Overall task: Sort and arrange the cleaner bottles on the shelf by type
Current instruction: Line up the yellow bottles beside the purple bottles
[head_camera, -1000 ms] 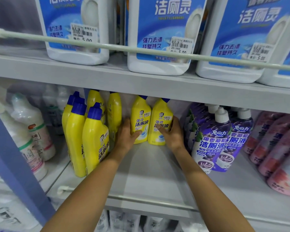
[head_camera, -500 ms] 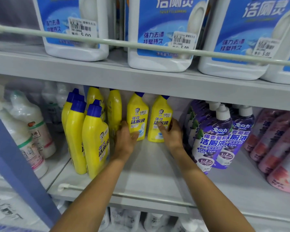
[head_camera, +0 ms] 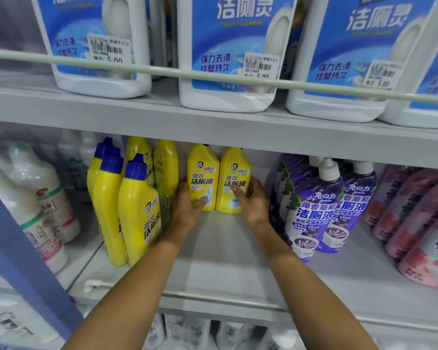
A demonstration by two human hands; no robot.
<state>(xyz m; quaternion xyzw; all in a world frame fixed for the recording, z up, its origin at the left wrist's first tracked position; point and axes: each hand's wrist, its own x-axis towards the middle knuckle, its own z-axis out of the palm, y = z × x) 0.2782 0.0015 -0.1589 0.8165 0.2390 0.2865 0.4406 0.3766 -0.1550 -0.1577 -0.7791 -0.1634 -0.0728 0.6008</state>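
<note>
Two yellow cleaner bottles stand side by side at the back of the middle shelf (head_camera: 213,261). My left hand (head_camera: 187,208) grips the left yellow bottle (head_camera: 202,170) at its lower left side. My right hand (head_camera: 250,200) grips the right yellow bottle (head_camera: 234,170) at its lower right side. Both bottles are upright and touch each other. Several more yellow bottles with blue caps (head_camera: 137,205) stand in a group to the left, nearer the front.
Purple cleaner bottles (head_camera: 314,205) stand right of my hands, pink ones (head_camera: 415,218) further right. White bottles (head_camera: 43,198) fill the left bay behind a blue post (head_camera: 23,261). Big white-and-blue jugs (head_camera: 228,46) sit on the upper shelf behind a rail (head_camera: 162,72).
Both hands have pushed the two yellow bottles a little further back on the shelf, keeping them together. The view has tilted slightly.
</note>
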